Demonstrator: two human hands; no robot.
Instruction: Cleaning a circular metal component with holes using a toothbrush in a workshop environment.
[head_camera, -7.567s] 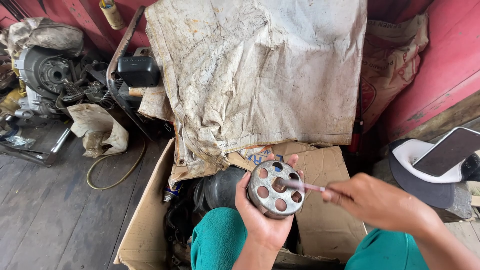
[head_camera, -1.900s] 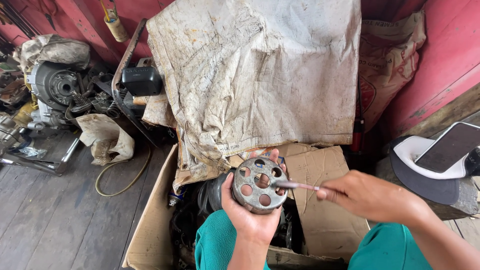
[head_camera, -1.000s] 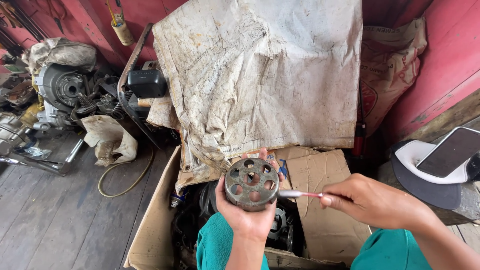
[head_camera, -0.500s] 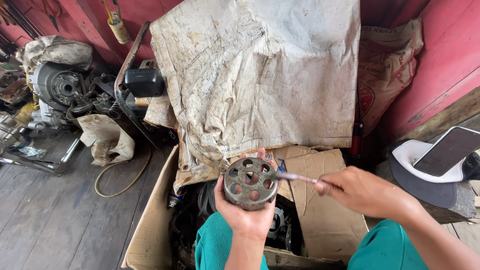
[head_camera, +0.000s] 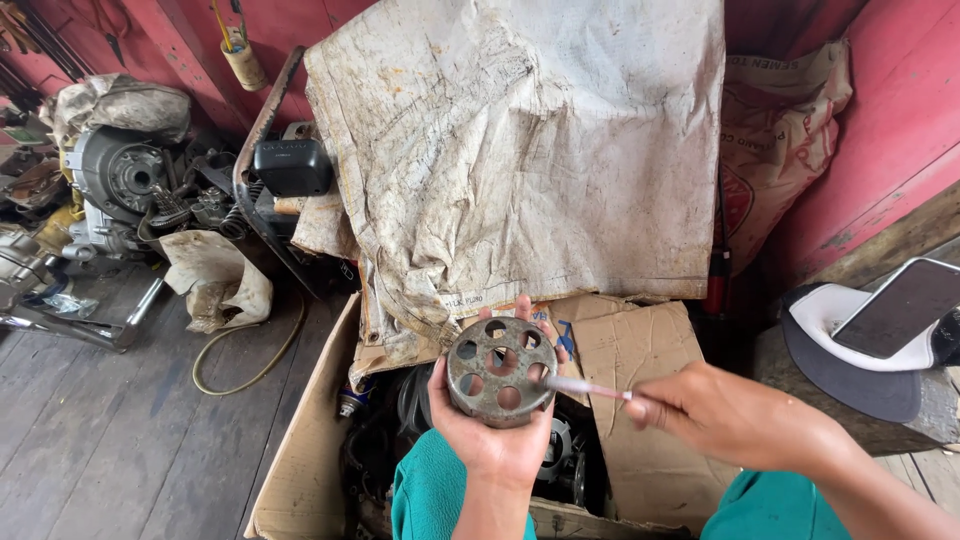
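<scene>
1. Looking down from the head camera, we see our left hand (head_camera: 497, 440) low in the near middle of the scene, with the palm turned up and the fingers curled around a round metal drum (head_camera: 499, 370).
2. The drum is grey and a little rusty, with a ring of round holes in its flat face. It sits in our left hand, just above the open cardboard box (head_camera: 318, 440), and the face is tilted toward us.
3. Our right hand (head_camera: 735, 418) is to the right of the drum. Its thumb and fingers are pressed together, pinching a thin pale stick (head_camera: 585, 388).
4. The far tip of the stick reaches the right edge of the drum; we cannot tell if it goes into a hole or only touches the rim.
5. Inside the box, under the drum, dark machine parts (head_camera: 570, 460) lie in shadow.
6. A dirty white sack (head_camera: 520, 150) hangs over the far side of the box.
7. At the far left an engine (head_camera: 120, 180) stands on the wooden floor (head_camera: 110, 440), with a crumpled rag (head_camera: 215, 280) near it.
8. On the right a dark phone (head_camera: 900, 305) lies on a cap (head_camera: 850, 350), well apart from our hands.
</scene>
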